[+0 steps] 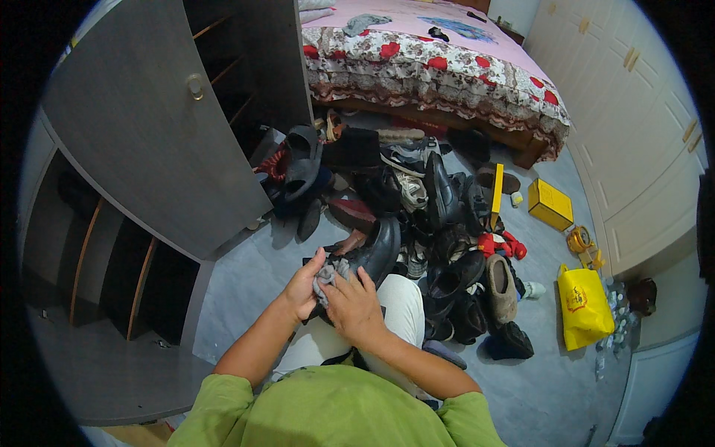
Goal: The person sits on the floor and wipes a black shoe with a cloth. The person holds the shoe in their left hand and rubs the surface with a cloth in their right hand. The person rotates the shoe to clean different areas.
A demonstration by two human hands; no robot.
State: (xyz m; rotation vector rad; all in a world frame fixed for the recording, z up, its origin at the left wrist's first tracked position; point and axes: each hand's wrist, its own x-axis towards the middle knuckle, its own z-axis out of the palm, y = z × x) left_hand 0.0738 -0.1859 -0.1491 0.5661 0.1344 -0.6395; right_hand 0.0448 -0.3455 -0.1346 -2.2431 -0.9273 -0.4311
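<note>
Above my lap, a black leather shoe (380,246) points away from me, its near part hidden under my hands. My left hand (302,289) is closed at the near left of the shoe, thumb up, its other fingers mostly hidden. Crumpled grey cloth (328,277) is bunched between both hands, against the shoe. With bent fingers, my right hand (353,304) presses on the cloth from the right. Whether the left fingers also grip some of the cloth is hard to see.
A heap of mixed shoes (447,216) covers the floor ahead. Left stands a grey cabinet (141,134) with its door open and lower shelves showing. A bed (432,52) is beyond. On the right are a yellow box (550,204), a yellow bag (584,307) and white wardrobes (633,104).
</note>
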